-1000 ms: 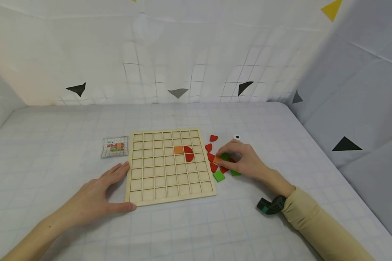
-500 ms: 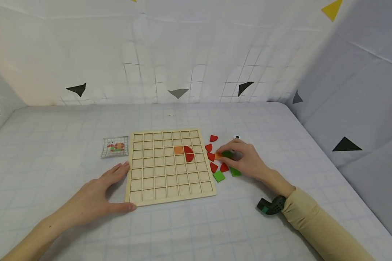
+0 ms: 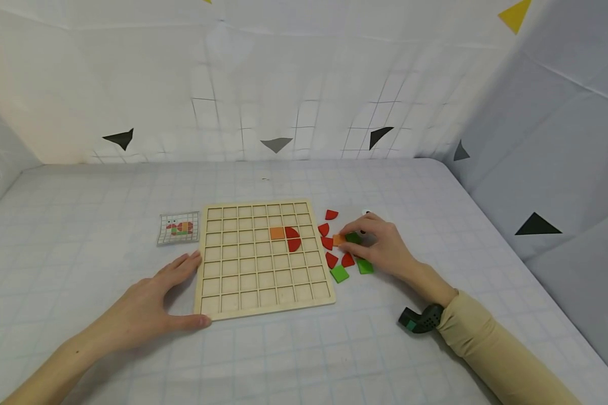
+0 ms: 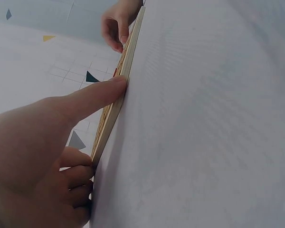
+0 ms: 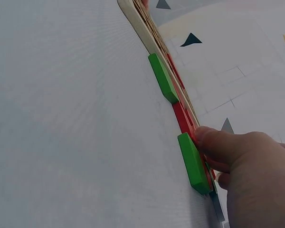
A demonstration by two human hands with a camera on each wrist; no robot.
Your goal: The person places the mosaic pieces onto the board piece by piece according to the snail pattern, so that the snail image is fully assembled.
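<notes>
A square wooden grid board [image 3: 263, 279] lies flat on the table, an orange square [image 3: 277, 233] and two red quarter-circle pieces [image 3: 293, 239] set in its cells. My left hand [image 3: 142, 304] rests at the board's left side, thumb on the near corner and fingertips against the edge, fingers mostly straight. To the right of the board, my right hand [image 3: 380, 244] pinches a second orange square [image 3: 339, 240] between thumb and index finger, low among the loose pieces. Around it lie several red quarter circles [image 3: 331, 215] and green pieces [image 3: 339, 274]. The hand partly covers a green one [image 3: 353, 238].
A small picture card [image 3: 178, 228] showing a coloured figure on a grid lies left of the board. Behind the right hand, a white eye piece [image 3: 367, 212] is partly hidden. A pale gridded cloth [image 3: 284, 360] covers the table, with a white wall [image 3: 304, 79] behind.
My right hand has shifted slightly among the loose pieces, and the orange square has turned a little between its fingertips. A red piece beneath shows more fully. The left hand and board stay put.
</notes>
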